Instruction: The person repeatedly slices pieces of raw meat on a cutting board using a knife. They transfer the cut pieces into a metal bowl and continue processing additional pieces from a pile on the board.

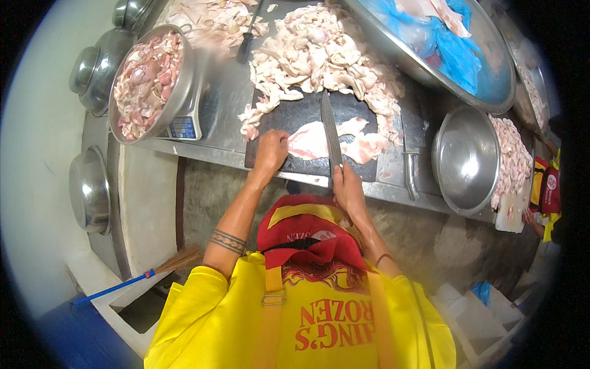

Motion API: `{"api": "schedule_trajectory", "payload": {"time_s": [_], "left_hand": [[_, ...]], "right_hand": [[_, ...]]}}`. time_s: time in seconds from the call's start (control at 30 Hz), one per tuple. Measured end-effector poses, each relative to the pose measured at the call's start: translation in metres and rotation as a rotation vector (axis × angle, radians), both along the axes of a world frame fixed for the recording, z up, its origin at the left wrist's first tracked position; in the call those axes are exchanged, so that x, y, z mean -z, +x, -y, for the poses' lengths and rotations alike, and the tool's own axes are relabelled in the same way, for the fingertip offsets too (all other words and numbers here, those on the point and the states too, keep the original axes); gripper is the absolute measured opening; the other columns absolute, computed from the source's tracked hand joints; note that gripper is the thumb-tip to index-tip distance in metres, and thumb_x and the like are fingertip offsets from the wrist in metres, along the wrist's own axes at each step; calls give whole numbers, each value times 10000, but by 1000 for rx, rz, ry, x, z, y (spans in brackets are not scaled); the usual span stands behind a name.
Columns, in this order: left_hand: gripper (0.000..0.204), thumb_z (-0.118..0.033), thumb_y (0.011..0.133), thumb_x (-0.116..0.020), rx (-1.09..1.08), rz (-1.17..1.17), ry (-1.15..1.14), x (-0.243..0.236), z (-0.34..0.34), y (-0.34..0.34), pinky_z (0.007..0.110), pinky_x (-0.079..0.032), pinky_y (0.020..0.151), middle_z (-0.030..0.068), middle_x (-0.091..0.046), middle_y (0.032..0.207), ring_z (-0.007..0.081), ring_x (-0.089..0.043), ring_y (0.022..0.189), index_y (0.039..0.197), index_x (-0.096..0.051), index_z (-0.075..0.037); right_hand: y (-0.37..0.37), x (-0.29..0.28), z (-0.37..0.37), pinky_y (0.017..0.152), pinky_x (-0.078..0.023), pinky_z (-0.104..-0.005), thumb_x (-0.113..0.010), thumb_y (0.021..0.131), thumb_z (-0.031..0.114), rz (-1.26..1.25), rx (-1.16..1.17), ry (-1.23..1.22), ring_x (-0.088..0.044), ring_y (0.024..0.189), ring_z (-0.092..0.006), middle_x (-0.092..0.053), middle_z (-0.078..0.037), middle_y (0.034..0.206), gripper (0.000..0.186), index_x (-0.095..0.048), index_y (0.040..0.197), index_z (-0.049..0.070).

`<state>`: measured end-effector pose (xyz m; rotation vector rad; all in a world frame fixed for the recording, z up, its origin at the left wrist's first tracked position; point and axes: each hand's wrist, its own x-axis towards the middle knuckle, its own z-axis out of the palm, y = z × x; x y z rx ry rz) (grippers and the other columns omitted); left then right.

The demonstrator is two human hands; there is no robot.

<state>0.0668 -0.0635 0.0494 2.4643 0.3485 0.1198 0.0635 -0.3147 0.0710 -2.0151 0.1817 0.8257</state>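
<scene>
A long-bladed knife (330, 126) is in my right hand (348, 189), its handle held near the front edge of a dark cutting board (295, 112). The blade points away from me and lies across pale raw meat, possibly poultry skin. To its left is a flat, pinkish-white piece of raw meat (309, 140); my left hand (271, 149) is closed on that piece's left end. Smaller raw pieces (364, 147) rest just right of the blade. Behind them, a large heap of whitish raw pieces (319, 52) covers the board's far part.
A bowl of cut meat (147, 86) sits on a scale (184, 123) at left. At right stand an empty steel bowl (467, 161) and a wide basin (491, 80) with blue plastic. A sharpening rod (410, 175) hangs over the table edge. Another person (546, 187) works far right.
</scene>
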Motion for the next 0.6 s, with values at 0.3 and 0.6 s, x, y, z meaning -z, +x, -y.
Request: {"api": "schedule_trajectory", "payload": {"time_s": [0.3, 0.6], "left_hand": [[379, -162, 772, -819, 122, 113, 39, -3, 27, 1, 470, -477, 813, 180, -599, 919, 384, -591, 900, 1084, -684, 6], [315, -100, 804, -764, 279, 243, 27, -11, 21, 4, 467, -491, 757, 179, -580, 885, 371, -597, 877, 1100, -697, -17]], "right_hand": [[-10, 4, 9, 839, -484, -582, -471, 1044, 346, 68, -160, -183, -613, 999, -562, -651, -382, 979, 400, -558, 1207, -8], [-9, 8, 14, 806, -455, -599, -459, 1052, 364, 130, -139, -99, -595, 971, -581, -654, -370, 942, 392, -545, 1180, 3]]}}
